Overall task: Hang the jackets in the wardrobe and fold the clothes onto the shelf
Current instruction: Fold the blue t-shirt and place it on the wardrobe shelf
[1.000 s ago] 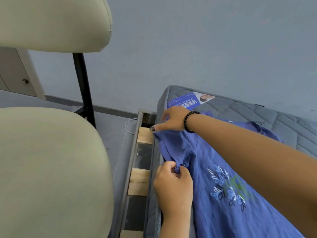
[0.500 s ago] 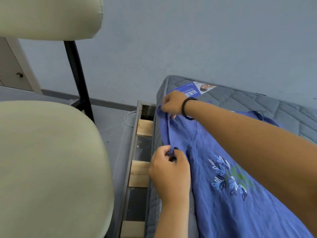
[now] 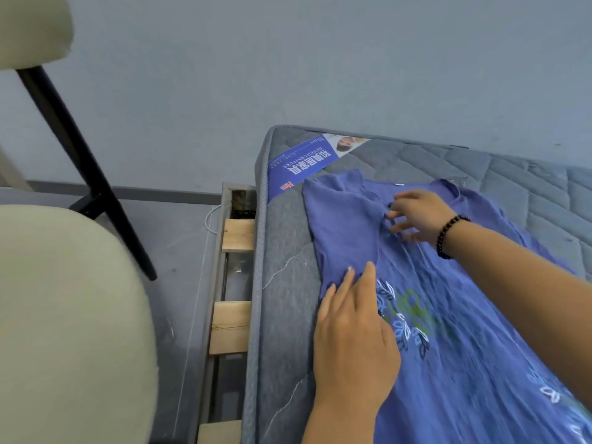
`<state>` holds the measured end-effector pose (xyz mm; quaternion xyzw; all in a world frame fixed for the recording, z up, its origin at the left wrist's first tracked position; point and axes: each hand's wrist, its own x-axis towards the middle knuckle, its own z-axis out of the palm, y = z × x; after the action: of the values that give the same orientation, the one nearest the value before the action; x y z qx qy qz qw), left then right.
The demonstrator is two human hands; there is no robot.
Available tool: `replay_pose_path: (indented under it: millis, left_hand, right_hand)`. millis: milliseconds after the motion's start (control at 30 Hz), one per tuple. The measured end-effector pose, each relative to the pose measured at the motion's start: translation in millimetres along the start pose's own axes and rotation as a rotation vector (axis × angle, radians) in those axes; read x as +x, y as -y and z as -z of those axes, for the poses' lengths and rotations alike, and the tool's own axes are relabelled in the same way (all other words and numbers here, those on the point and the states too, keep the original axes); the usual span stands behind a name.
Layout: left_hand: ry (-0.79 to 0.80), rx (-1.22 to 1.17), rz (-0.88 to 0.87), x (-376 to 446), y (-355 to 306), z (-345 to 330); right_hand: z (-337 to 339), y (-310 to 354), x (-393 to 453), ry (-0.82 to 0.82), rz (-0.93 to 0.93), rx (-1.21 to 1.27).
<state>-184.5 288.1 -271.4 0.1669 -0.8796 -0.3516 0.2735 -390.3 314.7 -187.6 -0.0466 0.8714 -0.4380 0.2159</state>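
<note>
A blue shirt with a white and green leaf print is lying spread flat on a grey quilted mattress, its neckline toward the far end by the wall, just short of a blue printed label at the mattress corner. The mattress is sitting in a bed frame, whose wooden slats are showing in the gap along its left side. The left hand is resting palm down on the shirt's near left part, fingers straight and together, holding nothing. The right hand (a dark bead bracelet on its wrist) is reaching across to the upper chest area, fingers spread loosely and touching the cloth, gripping nothing. A cream padded chair is filling the left foreground.
</note>
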Motion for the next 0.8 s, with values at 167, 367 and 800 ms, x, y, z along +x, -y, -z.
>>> replay_pose_path:
  millis: [167, 367, 800]
  left_hand:
    - [-0.120, 0.076, -0.016, 12, -10, -14]
    - [-0.008, 0.137, -0.133, 20, -30, -47]
    - [0.181, 0.389, -0.313, 40, -66, -109]
  right_hand:
    - [39, -58, -15, -0.082, 0.118, -0.102]
    - [94, -128, -12, -0.126, 0.146, -0.054]
    - [114, -159, -13, -0.253, 0.424, 0.234]
